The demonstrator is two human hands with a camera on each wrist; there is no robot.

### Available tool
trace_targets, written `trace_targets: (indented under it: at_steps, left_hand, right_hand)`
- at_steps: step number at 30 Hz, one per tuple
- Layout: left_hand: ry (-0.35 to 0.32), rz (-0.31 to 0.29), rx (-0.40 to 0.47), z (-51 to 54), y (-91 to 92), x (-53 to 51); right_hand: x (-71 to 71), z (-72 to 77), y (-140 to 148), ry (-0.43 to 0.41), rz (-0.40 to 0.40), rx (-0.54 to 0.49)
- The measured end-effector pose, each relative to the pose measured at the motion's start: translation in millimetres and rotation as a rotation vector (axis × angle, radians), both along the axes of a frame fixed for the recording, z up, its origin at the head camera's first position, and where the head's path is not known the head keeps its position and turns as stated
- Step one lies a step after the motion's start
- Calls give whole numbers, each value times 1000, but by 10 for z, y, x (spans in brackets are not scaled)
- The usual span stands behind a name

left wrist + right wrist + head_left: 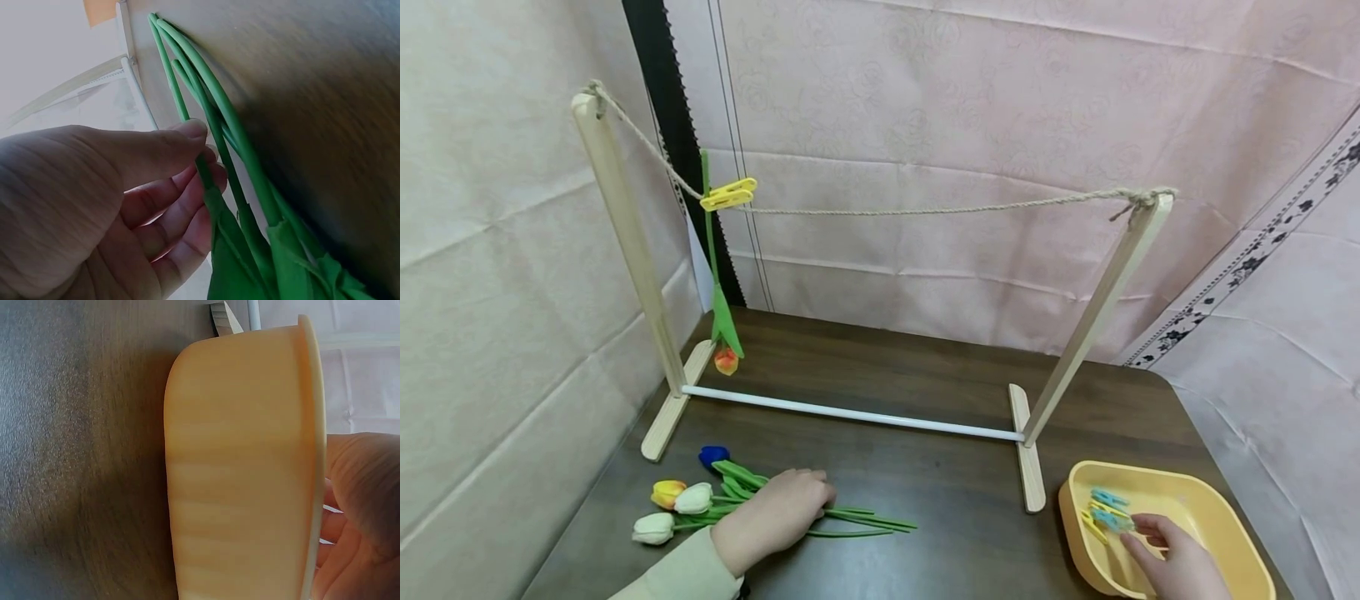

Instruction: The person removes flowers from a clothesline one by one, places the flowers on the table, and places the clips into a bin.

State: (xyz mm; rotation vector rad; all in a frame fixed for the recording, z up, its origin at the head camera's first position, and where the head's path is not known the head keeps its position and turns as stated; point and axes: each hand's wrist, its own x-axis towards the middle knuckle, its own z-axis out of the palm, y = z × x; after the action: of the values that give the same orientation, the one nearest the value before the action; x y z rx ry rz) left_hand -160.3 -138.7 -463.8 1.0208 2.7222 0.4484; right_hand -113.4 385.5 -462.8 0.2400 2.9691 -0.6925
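My left hand [786, 504] pinches the green stem [204, 172] of an artificial tulip between thumb and fingers, just above the table. Several more stems lie beside that one, with white [653, 528], yellow-orange [667, 493] and blue [713, 456] blooms pointing left. On the right, my right hand [1176, 558] reaches into a yellow plastic basin [1213, 500] and pinches the end of a blue clothespin [1108, 521] with thumb and forefinger. Other blue and yellow clothespins lie around it. In the right wrist view, the basin's wall hides the fingertips.
A wooden frame [1082, 333] with a rope [910, 212] strung between its posts stands behind the hands. A yellow clothespin [728, 195] holds an orange tulip [726, 360] upside down near the rope's left end. A white bar [850, 412] joins the feet.
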Motion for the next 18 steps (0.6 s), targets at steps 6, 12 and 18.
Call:
trace_targets:
  at_steps: [6, 12, 18]
  left_hand:
    - [13, -2, -11, 3, -5, 5]
    - [32, 2, 16, 44, -21, -1]
    - [18, 74, 77, 184, -100, -56]
  right_hand:
    - [-8, 2, -26, 5, -6, -16]
    - [-35, 75, -179, 131, 60, 7]
    - [-173, 302, -505, 301, 154, 0]
